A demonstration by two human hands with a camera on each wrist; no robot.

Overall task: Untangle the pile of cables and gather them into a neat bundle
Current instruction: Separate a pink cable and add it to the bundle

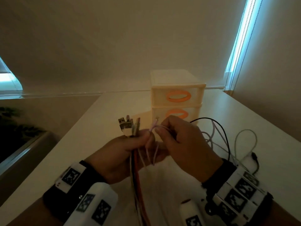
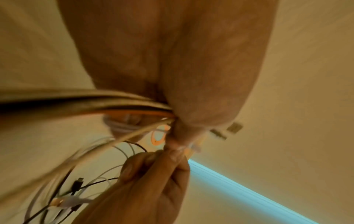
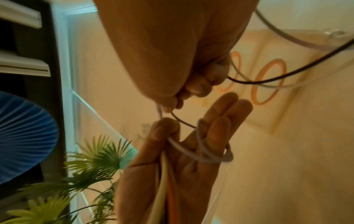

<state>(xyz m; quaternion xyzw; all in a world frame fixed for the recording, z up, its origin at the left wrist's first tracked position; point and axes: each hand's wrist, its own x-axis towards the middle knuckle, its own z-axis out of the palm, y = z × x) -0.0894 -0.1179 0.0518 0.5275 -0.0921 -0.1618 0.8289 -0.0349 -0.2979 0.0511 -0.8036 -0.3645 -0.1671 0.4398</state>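
- A white table (image 1: 162, 190) stands against a pale wall, and daylight shows at a window edge (image 1: 241, 35) on the right.
- A cream drawer unit (image 1: 176, 93) with orange oval handles sits at the back of the table.
- Green plant leaves (image 3: 91, 163) show to the left, beside the table.
- The left hand (image 1: 120, 154) grips a bundle of cables (image 1: 138, 181), thumb pressed over them, with the plug ends (image 1: 128, 127) sticking up above the fist.
- In the right wrist view its other fingers (image 3: 229, 119) lie straight and close together, and a pale lilac cable (image 3: 203, 151) loops around them.
- The bundle holds white, orange and dark strands that hang down toward the near table edge.
- The right hand (image 1: 184, 144) is just beside the left, its fingers curled and pinching the end of the lilac cable.
- Loose cables (image 1: 226, 141), black and white, lie in loops on the table to the right, running up into the right hand.
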